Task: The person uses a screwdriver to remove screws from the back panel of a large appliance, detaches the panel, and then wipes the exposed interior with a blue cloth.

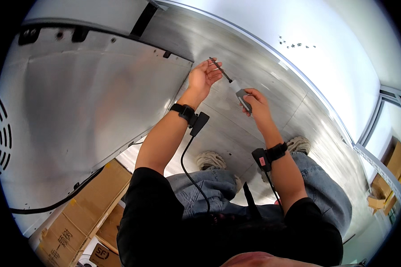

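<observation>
Honestly, my right hand (257,103) grips the grey-handled driver (241,94), far side, right of the metal panel (107,98). My left hand (201,78) is loosely spread by its shaft (225,74); can't tell if they touch. 1 slipped grip could jab a fingertip.

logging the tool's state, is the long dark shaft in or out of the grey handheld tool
In: the long dark shaft runs straight from the front end of the grey handheld tool in the right hand.
</observation>
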`<state>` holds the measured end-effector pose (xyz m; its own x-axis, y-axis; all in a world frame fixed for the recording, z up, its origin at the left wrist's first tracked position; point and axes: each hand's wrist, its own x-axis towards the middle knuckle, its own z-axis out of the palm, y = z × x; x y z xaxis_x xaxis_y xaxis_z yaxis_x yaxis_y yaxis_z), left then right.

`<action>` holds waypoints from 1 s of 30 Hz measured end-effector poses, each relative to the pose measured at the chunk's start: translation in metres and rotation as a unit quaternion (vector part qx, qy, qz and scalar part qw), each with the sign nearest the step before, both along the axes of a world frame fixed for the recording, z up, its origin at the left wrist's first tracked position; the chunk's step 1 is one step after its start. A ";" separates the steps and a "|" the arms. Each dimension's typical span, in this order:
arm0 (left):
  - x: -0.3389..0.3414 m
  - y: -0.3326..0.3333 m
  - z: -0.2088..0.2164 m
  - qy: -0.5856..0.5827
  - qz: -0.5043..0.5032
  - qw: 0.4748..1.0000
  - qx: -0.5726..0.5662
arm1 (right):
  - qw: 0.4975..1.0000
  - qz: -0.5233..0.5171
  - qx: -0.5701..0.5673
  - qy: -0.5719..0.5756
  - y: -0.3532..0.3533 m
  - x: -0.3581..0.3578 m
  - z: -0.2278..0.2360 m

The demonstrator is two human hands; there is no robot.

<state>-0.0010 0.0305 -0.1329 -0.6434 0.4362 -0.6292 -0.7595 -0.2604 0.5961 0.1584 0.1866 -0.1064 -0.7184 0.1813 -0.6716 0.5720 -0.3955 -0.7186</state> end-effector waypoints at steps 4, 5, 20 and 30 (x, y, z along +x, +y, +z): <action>-0.001 -0.029 0.008 0.016 0.061 0.998 -0.020 | 0.999 0.026 -0.034 0.030 -0.021 -0.016 -0.005; -0.002 -0.033 0.012 0.027 0.074 0.996 -0.040 | 0.998 0.023 -0.036 0.037 -0.026 -0.020 -0.002; -0.006 -0.042 0.026 0.038 0.166 0.980 -0.099 | 0.996 0.004 -0.087 0.036 -0.038 -0.038 0.003; -0.006 -0.038 0.033 0.046 0.157 0.981 -0.108 | 0.993 -0.003 -0.116 0.035 -0.033 -0.038 0.004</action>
<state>-0.0072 -0.0070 -0.1001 -0.7824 0.0712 -0.6188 -0.6034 -0.3327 0.7247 0.1209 0.1539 -0.1021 -0.7646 0.0325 -0.6437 0.5207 -0.5576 -0.6465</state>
